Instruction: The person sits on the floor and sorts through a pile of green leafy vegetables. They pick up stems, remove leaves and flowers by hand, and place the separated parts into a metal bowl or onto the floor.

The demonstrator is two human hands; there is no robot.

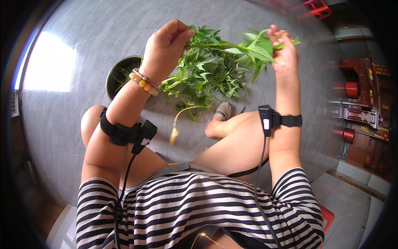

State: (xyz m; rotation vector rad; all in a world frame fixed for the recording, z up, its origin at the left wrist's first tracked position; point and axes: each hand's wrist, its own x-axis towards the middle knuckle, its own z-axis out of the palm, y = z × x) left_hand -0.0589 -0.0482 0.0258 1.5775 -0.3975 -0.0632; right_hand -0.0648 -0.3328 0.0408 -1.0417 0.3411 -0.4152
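Note:
My left hand (168, 46), with a beaded bracelet at its wrist, pinches the stem end of a green leafy vine (217, 45) held out sideways above the floor. At the vine's leafy end is my right hand (283, 46), palm up, its fingers curled around the leaves and slightly blurred. Below both hands a loose heap of leafy green vines (214, 74) lies on the grey tiles. A yellowed leaf on a stalk (174, 133) hangs out from the heap's near side.
A dark round basin (109, 79) with some green stems inside stands left of the heap, partly behind my left forearm. My foot in a beige shoe (224, 110) is close to the heap. Red plastic stool (321, 11) at the upper right; carved wooden cabinet (357, 81) along the right.

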